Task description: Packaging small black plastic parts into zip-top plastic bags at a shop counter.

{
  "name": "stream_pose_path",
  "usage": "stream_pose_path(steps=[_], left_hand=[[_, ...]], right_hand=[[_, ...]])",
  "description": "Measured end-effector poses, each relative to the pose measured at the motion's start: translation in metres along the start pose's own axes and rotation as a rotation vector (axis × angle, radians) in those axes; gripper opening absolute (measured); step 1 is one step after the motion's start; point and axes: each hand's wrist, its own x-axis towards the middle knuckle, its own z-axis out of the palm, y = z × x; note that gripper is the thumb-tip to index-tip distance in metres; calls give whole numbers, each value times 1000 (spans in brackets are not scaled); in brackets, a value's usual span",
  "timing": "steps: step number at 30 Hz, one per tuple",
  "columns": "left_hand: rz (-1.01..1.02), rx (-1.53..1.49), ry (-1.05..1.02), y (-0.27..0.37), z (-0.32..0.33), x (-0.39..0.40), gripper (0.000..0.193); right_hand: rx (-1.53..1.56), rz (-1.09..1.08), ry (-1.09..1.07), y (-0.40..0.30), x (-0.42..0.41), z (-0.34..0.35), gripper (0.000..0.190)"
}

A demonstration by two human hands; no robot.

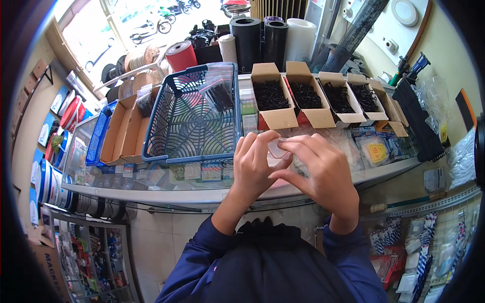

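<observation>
My left hand (254,161) and my right hand (322,170) meet above the front of the glass counter. Between their fingertips they hold a small clear plastic zip bag (277,148) with a red line; the fingers hide much of it. Beyond my hands stand open cardboard boxes, among them one (278,118) filled with black screws. To the left, a blue plastic basket (192,156) holds zip bags (218,92), at least one with black pieces inside. More clear plastic bags (343,146) lie on the counter close to my right hand.
Two narrow cardboard boxes (113,130) and a smaller blue basket (93,146) stand left on the glass counter (151,193). Rolls of black, white and red sheet material (245,41) rise behind. A black rack (416,132) stands right. Hanging goods flank the lower right.
</observation>
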Motion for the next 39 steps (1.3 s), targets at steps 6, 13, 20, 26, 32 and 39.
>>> stream_pose_path(steps=[6, 13, 20, 26, 32, 39], left_hand=[[-130, -26, -115, 3, -4, 3, 32], [-81, -148, -402, -6, -15, 17, 27], [-269, -532, -627, -18, -15, 32, 34], [-643, -1285, -693, -15, -34, 36, 46], [-602, -1285, -750, -18, -24, 25, 49], [-675, -1522, -641, -11, -12, 18, 55]], right_hand=[[91, 10, -156, 10, -11, 12, 22], [223, 29, -324, 15, -4, 4, 17], [240, 29, -298, 30, 15, -4, 14], [514, 0, -480, 46, 36, -30, 4], [509, -113, -563, 50, 49, -33, 4], [326, -221, -474, 45, 55, -27, 7]])
